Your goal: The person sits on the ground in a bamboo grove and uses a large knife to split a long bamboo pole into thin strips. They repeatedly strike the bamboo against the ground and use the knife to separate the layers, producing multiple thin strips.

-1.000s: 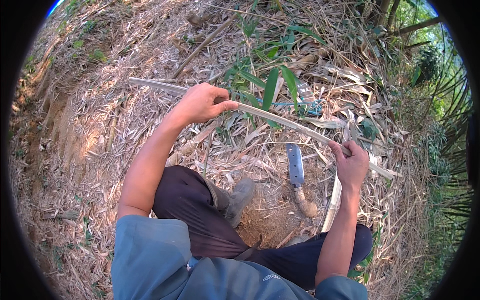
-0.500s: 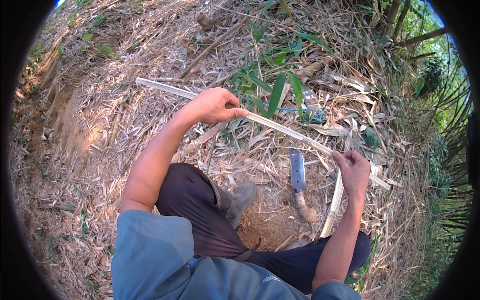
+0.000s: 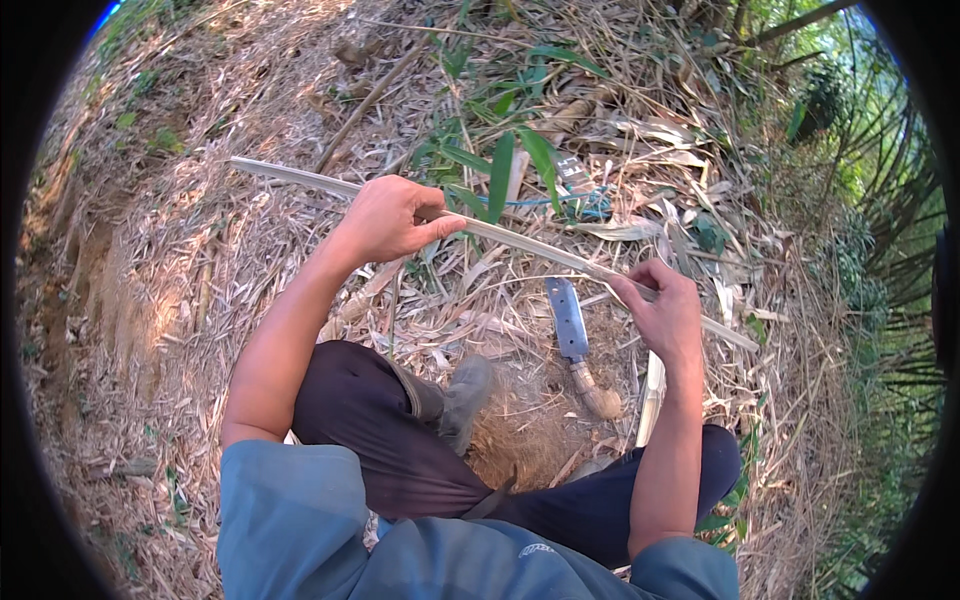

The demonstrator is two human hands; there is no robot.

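A long pale split bamboo strip (image 3: 535, 246) stretches across in front of me, its far-left end higher than its right end. My left hand (image 3: 397, 217) is closed round it left of the middle, thumb along the near side. Toward the other end, my right hand (image 3: 662, 307) pinches the same strip between thumb and fingers. On the ground below the strip lies a cleaver-like knife (image 3: 568, 325) with holes in its blade and a wooden handle (image 3: 597, 395). Another pale strip (image 3: 651, 400) stands beside my right forearm, partly hidden by it.
Dry bamboo leaves cover the sloping ground (image 3: 250, 260). Green leaves (image 3: 500, 175) stick up beyond the strip, near a dark packet (image 3: 573, 172) and blue cord (image 3: 597, 207). My boot (image 3: 466, 395) rests near the knife. Dense stems (image 3: 900, 260) grow at the right.
The view has shifted slightly, so the ground and knife sit further left. My right hand has moved inward along the strip, nearer my left hand. Both hands still hold it.
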